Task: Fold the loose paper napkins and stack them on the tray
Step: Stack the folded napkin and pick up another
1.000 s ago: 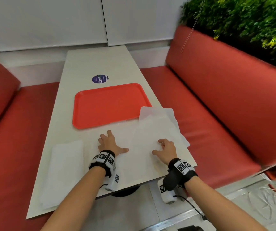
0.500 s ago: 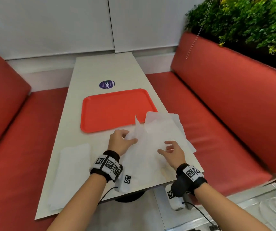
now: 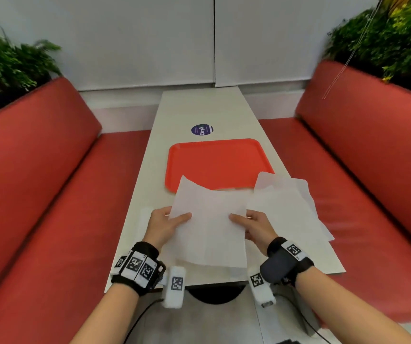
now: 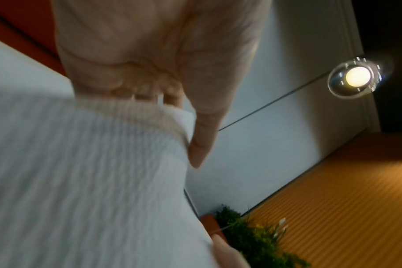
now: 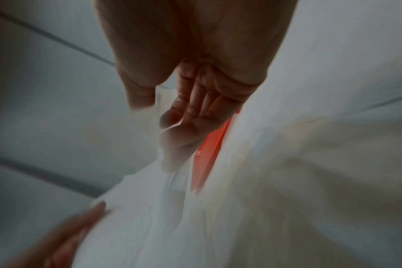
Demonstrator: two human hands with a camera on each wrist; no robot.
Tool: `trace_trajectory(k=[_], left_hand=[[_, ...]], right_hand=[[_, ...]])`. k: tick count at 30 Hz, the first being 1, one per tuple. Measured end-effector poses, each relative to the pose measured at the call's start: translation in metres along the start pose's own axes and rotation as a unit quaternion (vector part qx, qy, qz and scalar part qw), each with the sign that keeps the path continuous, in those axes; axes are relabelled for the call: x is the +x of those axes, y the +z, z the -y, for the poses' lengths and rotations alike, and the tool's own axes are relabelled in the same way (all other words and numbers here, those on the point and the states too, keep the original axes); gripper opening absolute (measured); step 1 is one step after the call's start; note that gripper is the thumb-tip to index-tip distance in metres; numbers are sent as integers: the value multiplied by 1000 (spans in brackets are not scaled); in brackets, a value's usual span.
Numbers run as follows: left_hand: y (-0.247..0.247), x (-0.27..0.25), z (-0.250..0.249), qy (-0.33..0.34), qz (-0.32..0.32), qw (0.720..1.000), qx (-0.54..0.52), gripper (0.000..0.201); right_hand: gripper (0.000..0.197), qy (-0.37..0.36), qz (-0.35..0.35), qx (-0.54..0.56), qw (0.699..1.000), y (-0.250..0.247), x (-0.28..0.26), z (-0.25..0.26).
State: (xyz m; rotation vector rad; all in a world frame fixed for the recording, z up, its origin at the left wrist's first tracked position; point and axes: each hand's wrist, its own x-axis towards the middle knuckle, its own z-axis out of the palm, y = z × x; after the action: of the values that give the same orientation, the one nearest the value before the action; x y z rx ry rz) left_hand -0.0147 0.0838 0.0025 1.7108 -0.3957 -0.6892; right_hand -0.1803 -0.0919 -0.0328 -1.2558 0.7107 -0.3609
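A white paper napkin (image 3: 209,219) is lifted off the table between both hands. My left hand (image 3: 172,219) pinches its left edge, thumb on top. My right hand (image 3: 242,219) pinches its right edge the same way. The sheet's far edge overlaps the near rim of the empty red tray (image 3: 218,162). More loose white napkins (image 3: 288,207) lie on the table to the right of my right hand. In the left wrist view the thumb presses on the napkin (image 4: 92,163). In the blurred right wrist view my fingers (image 5: 195,112) lie under the sheet (image 5: 149,217).
The narrow white table (image 3: 199,108) runs away from me between two red benches (image 3: 38,182). A round purple sticker (image 3: 202,129) lies beyond the tray. Plants top both bench backs. A strip of another napkin (image 3: 144,219) shows left of my left hand.
Both hands went from pressing flat on the table to pinching one napkin and lifting it. My head turned, so the table now lies straight ahead.
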Motion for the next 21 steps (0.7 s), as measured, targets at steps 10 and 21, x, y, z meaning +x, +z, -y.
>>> trace_trajectory(k=[10,21], left_hand=[[-20,-36,-4,-31,190,977,-90,40],[-88,-26,5,37,28,998,38,22]], right_hand=[[24,-44,72,-1,996,76,0,11],[38,-35,61,-15,997,132,3,4]])
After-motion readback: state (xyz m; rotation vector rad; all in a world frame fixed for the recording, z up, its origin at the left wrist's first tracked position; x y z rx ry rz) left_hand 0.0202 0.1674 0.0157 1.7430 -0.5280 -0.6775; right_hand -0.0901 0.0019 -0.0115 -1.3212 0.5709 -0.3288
